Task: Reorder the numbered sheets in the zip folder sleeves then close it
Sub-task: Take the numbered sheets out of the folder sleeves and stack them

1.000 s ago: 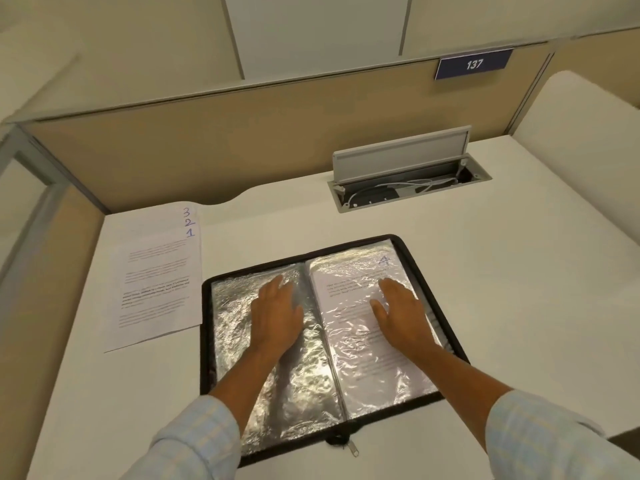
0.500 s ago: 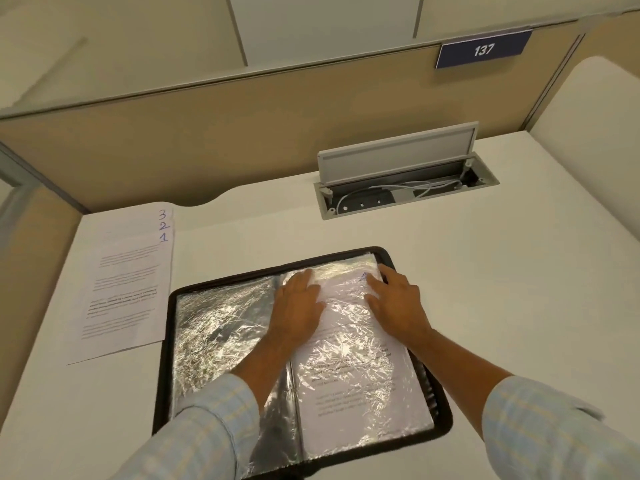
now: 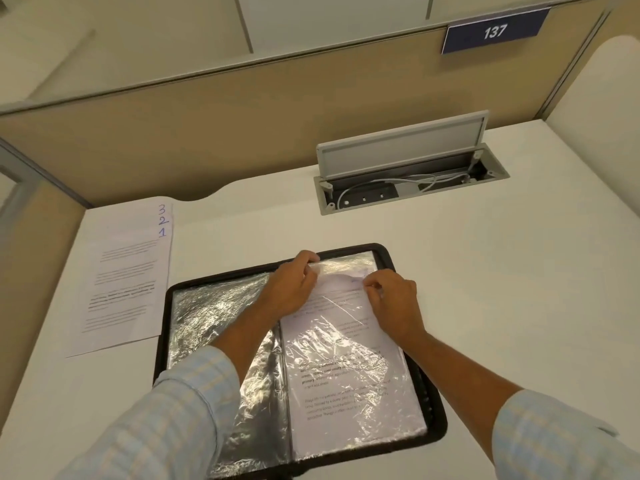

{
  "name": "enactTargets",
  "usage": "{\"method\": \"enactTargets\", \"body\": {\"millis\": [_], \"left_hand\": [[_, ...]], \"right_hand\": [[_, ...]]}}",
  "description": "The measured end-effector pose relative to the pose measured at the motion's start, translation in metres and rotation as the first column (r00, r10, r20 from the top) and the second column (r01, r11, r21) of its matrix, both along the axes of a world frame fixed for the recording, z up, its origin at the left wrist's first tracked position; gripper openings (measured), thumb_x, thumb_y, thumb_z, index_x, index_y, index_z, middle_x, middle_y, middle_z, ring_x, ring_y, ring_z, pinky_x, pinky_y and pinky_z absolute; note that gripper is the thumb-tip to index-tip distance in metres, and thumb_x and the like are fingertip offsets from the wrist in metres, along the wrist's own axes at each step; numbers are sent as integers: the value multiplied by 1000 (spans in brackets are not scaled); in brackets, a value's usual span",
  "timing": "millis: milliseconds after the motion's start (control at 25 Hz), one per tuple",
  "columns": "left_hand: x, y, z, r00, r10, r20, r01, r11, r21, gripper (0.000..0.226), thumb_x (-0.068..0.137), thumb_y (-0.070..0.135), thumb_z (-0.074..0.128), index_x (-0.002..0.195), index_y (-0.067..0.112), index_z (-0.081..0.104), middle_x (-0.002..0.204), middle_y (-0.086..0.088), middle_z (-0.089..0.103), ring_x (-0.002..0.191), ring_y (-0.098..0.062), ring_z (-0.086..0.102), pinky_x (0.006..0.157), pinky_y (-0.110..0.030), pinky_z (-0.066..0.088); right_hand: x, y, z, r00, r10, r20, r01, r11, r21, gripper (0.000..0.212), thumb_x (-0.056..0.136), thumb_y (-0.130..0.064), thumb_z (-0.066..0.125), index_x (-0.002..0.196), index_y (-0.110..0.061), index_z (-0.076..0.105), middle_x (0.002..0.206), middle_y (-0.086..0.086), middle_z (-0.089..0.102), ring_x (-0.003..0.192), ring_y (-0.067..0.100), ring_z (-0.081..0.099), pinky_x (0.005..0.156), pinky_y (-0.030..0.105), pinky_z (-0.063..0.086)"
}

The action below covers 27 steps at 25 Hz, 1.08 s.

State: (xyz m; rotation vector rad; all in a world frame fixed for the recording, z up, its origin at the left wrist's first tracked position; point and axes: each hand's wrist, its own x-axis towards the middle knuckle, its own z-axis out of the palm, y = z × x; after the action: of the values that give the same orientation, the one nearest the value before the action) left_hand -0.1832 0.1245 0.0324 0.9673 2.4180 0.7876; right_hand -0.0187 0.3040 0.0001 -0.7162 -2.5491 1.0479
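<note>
The zip folder (image 3: 436, 410) lies open and flat on the white worktop (image 3: 485, 289), right in front of the person. It has a black edge all the way round. Inside are two shiny, crinkly plastic pockets. The left plastic sleeve (image 3: 207, 320) has no paper in it. The right plastic sleeve (image 3: 346, 266) holds a printed sheet (image 3: 346, 375) with lines of small black words.

Both hands are at the far end of the right plastic sleeve. The left hand (image 3: 291, 289) has a closed grip: its fingers and thumb pinch the top edge of the clear plastic. The right hand (image 3: 394, 303) is just beside it, with its fingers curled, and its grip pinches the top of the sheet. I cannot tell if some plastic is in that pinch too. The number on the sheet is mostly hidden.

To the left of the folder, near it but not touching, lies a small pile of sheets (image 3: 124, 282). They are spread a little, so the blue numbers 3, 2 and 1 show at the top.

At the back of the worktop is a cable box (image 3: 408, 188) with its grey lid (image 3: 401, 147) tipped up and white wires inside. On the tan wall (image 3: 173, 133) behind it hangs a blue sign (image 3: 495, 31) that says 137.
</note>
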Motion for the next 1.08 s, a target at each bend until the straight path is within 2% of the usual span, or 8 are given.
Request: {"method": "enactTargets", "body": {"millis": [120, 280, 440, 520, 760, 840, 960, 1080], "left_hand": [[-13, 11, 6, 999, 25, 29, -22, 995, -95, 19, 107, 21, 46, 119, 26, 60, 87, 3, 73, 80, -16, 70, 77, -43, 60], [-18, 15, 10, 995, 80, 54, -74, 992, -105, 19, 100, 15, 61, 113, 25, 51, 89, 1, 72, 80, -18, 68, 70, -33, 53], [-22, 16, 6, 999, -9, 42, 14, 990, -137, 19, 88, 12, 77, 96, 26, 66, 94, 8, 72, 88, -12, 68, 81, -33, 58], [-23, 18, 5, 998, -42, 47, 48, 988, -149, 20, 88, 10, 78, 99, 25, 71, 96, 10, 72, 89, -7, 68, 83, -29, 57], [-26, 27, 6, 995, -99, 23, 102, 976, -194, 11, 92, 9, 74, 98, 17, 80, 93, 7, 75, 76, 2, 61, 66, -12, 43], [-29, 29, 6, 996, -72, 55, 81, 981, -177, 8, 92, 12, 75, 93, 19, 79, 87, 10, 72, 75, 0, 61, 68, -16, 45], [-40, 30, 7, 998, 25, 55, -18, 992, -124, 12, 91, 23, 77, 83, 31, 72, 87, 13, 72, 85, -9, 66, 82, -35, 55], [-59, 29, 11, 985, 173, 17, -171, 981, -90, 10, 92, 29, 74, 84, 31, 68, 92, 12, 71, 92, -16, 67, 93, -46, 55]], "right_hand": [[-3, 1, 6, 996, -38, -80, 25, 987, -160, 12, 97, -18, 69, 94, -29, 66, 86, -21, 67, 82, 4, 65, 85, 43, 58], [-5, 0, 16, 990, -74, -123, 41, 967, -252, 12, 100, -22, 68, 107, -29, 62, 96, -14, 70, 90, 1, 66, 81, 25, 58], [-7, 2, 15, 984, -125, -128, 81, 949, -305, 17, 100, -18, 67, 116, -22, 65, 98, -11, 71, 91, 0, 66, 79, 17, 56], [-8, 1, 15, 980, -134, -146, 80, 941, -328, 17, 100, -16, 67, 116, -21, 65, 96, -10, 71, 90, 0, 66, 77, 13, 54], [-9, -1, 17, 983, -138, -122, 77, 909, -409, 30, 99, -22, 70, 127, -23, 61, 102, -13, 68, 93, -1, 66, 76, 7, 51], [-7, -1, 14, 991, -114, -63, 75, 893, -444, 33, 100, -26, 69, 131, -25, 58, 101, -17, 67, 89, -4, 68, 74, 8, 53], [-3, -3, 7, 995, -99, 0, 90, 903, -421, 38, 101, -22, 66, 138, -18, 57, 94, -12, 71, 82, 2, 70, 74, 20, 58], [-1, -5, 5, 993, -112, 47, 121, 911, -395, 41, 101, -18, 66, 141, -17, 56, 89, -7, 71, 81, 5, 68, 71, 12, 49]]}}
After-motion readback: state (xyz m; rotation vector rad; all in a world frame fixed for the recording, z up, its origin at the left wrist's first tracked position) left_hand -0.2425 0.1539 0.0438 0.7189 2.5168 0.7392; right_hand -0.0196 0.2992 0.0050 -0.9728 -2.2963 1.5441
